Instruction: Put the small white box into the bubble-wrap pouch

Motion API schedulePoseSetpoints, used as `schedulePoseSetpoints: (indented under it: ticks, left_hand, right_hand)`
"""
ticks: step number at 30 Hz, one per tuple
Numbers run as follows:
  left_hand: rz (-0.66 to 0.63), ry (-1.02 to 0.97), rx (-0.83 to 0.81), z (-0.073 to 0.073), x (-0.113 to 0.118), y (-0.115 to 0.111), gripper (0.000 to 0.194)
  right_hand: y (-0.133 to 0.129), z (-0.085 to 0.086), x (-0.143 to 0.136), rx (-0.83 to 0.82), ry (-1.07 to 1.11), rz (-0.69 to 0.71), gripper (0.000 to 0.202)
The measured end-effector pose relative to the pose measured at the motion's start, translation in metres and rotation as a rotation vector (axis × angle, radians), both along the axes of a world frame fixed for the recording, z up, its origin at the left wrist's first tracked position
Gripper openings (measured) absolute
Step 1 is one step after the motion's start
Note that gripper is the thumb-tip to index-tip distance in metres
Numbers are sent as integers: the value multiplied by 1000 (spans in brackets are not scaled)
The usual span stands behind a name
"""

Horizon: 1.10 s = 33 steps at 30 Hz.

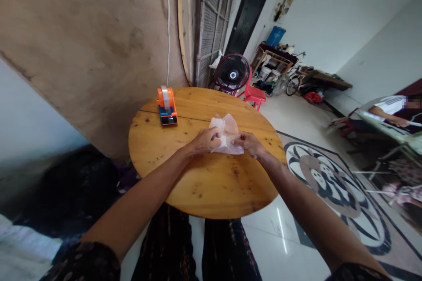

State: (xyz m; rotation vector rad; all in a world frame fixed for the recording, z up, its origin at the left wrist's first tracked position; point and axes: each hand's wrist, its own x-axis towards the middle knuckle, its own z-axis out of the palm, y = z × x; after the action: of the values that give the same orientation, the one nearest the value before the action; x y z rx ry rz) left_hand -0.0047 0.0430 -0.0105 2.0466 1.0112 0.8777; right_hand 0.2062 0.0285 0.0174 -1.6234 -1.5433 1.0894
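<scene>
Head view: two hands working a clear plastic bag on a round wooden counter.

Head view: the left hand [206, 139] lies curled over the near-left edge of the crumpled clear plastic bag [227, 134], its grip closed on the film, while the right hand [248, 142] pinches the bag's near-right corner between thumb and fingers. The bag rests flat on the counter [204, 184], a little past its middle. An orange tape dispenser [166, 106] stands well apart to the left, toward the far rim. The step in hand looks like flattening or folding the bag's edge; judging by this, the next move calls for keeping the slippery film taut between both hands so it does not spring open.
</scene>
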Motion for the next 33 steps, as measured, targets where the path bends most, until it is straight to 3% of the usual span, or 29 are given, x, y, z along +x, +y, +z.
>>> schedulePoseSetpoints:
  ticks: [8,17,33]
  left_hand:
    - [-10,-3,-23,1,1,-1,12]
    - [2,0,-42,-2,1,2,15]
    - [-49,-42,-124,0,-3,3,16]
  right_hand:
    - [4,-6,-14,53,-53,-61,15]
    - [6,17,-39,29,44,-31,20]
    - [0,29,-59,-32,-44,70,34]
